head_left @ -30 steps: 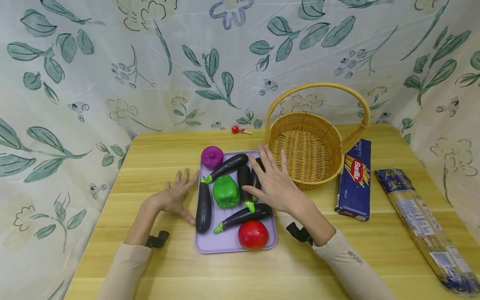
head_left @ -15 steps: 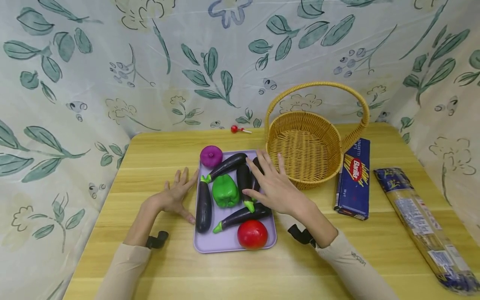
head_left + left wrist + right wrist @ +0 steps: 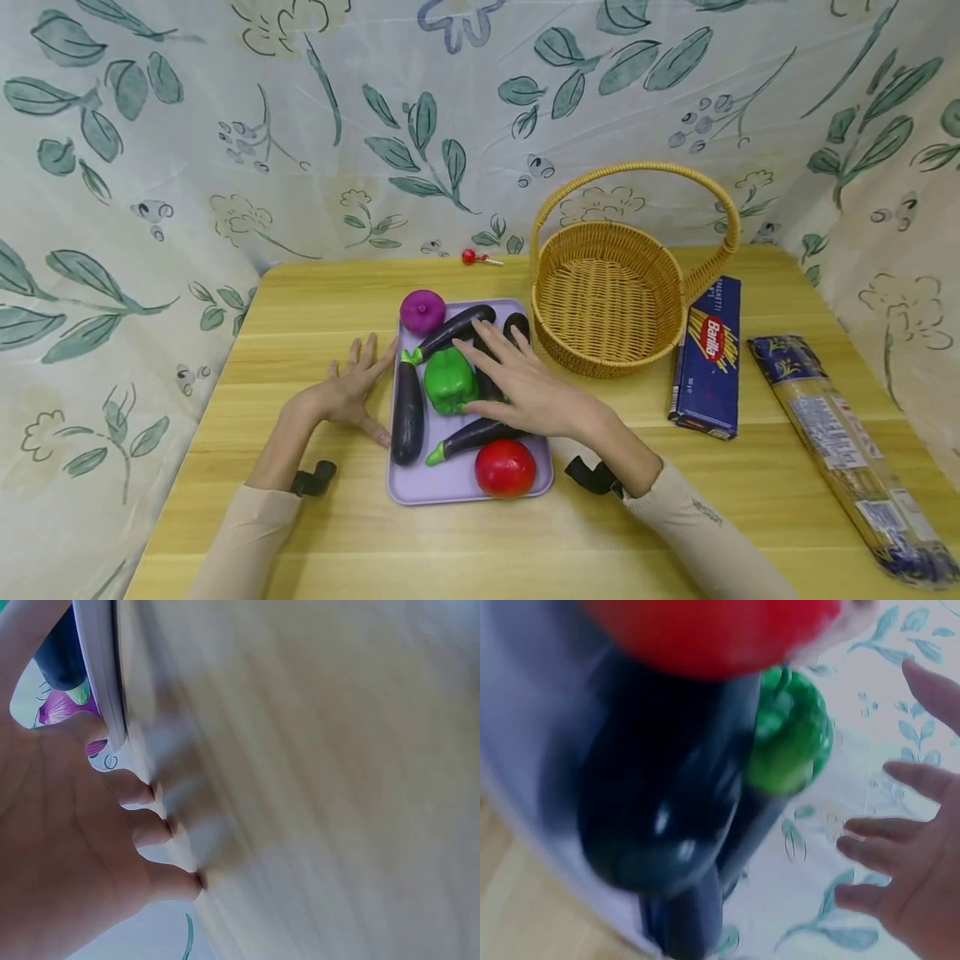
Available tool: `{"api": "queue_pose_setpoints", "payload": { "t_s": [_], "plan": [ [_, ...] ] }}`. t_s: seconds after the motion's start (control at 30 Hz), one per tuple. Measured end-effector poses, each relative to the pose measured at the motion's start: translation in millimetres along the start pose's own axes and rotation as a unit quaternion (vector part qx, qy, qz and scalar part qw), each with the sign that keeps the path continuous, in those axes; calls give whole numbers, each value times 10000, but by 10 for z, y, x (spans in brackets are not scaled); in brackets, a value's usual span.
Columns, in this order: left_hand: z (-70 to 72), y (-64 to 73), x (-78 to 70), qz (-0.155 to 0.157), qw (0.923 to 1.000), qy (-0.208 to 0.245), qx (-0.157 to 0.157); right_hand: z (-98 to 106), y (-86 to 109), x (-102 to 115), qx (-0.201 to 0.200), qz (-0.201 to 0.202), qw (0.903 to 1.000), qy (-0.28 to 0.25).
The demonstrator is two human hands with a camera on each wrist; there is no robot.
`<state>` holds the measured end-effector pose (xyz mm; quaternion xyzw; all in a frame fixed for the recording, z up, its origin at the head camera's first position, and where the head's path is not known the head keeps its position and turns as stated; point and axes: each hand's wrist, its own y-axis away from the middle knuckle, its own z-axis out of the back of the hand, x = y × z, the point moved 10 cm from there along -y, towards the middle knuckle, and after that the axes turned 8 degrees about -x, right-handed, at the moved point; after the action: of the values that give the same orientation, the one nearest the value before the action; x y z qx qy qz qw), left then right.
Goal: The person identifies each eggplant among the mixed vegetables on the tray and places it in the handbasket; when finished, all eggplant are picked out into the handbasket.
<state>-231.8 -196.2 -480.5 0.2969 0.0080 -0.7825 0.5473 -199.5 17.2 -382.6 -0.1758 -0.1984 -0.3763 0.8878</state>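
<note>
A lilac tray (image 3: 423, 487) lies on the table, holding several eggplants (image 3: 408, 417), a green bell pepper (image 3: 447, 383) and a red tomato (image 3: 506, 468). A purple onion (image 3: 423, 312) sits at its far left corner. My left hand (image 3: 341, 396) is spread beside the tray's left edge, with fingertips down on the wood in the left wrist view. Over the tray, my right hand (image 3: 528, 390) is held with straight, spread fingers and nothing in its grasp. It hides parts of the right-hand eggplants. In the right wrist view its fingers are apart from the pepper (image 3: 795, 735).
A wicker basket (image 3: 600, 367) with a tall handle stands right of the tray. Beyond it lie a blue spaghetti box (image 3: 708, 367) and a long bag of pasta (image 3: 847, 450). A red lollipop (image 3: 471, 257) lies near the back edge. Patterned cloth surrounds the table.
My right hand has moved left across the tray, from over the right-hand eggplants towards the green bell pepper. My left hand has stayed in place.
</note>
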Motion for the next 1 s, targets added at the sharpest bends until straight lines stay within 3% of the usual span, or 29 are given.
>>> {"api": "queue_pose_setpoints", "payload": {
  "t_s": [0.17, 0.37, 0.77, 1.0],
  "plan": [
    [-4, 0, 9, 42, 10000, -51, 48, -179, -141, 293, 467, 843, 9946, -384],
    [-9, -6, -3, 35, 9999, 15, 153, -426, -308, 626, 1171, 1619, 9777, -642],
    [25, 15, 7, 14, 10000, 37, 56, -562, -537, 860, 2309, 1606, 9560, -832],
    [-16, -31, 122, -249, 9985, 480, -94, -681, -671, 928, 2823, 1769, 9375, -1002]
  ]
}}
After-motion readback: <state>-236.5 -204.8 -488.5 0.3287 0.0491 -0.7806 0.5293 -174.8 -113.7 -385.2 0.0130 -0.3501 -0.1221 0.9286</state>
